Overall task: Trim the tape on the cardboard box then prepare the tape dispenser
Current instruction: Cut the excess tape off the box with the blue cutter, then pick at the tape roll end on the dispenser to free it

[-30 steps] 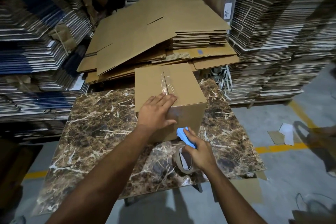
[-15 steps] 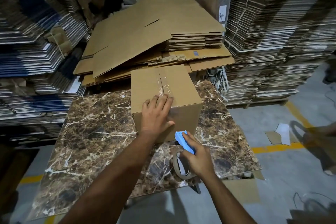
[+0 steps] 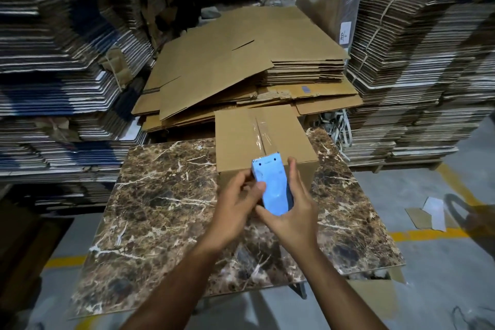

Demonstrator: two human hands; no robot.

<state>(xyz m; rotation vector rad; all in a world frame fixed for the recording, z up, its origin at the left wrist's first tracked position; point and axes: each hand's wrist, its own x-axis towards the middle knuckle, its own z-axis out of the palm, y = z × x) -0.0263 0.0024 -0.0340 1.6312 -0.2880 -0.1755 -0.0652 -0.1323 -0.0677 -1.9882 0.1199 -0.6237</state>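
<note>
A brown cardboard box [image 3: 241, 136] stands on the far side of the marble table [image 3: 160, 201], with clear tape [image 3: 258, 131] along its top seam. In front of the box I hold a blue tape dispenser [image 3: 272, 187] upright, its toothed metal blade at the top. My right hand [image 3: 289, 211] cups it from below and from the right. My left hand [image 3: 235, 203] grips its left edge, thumb on the blue face. The tape roll is hidden behind my hands.
Flattened brown cartons [image 3: 241, 67] lie piled behind the table. Tall bundled stacks of folded board [image 3: 417, 75] rise on the right, and more stacks [image 3: 59, 61] on the left. Paper scraps [image 3: 431, 211] lie on the concrete floor beside a yellow line [image 3: 428, 234].
My left hand left the box's top and came onto the dispenser. My right hand lifted the dispenser away from the box's near face and turned it blade-up.
</note>
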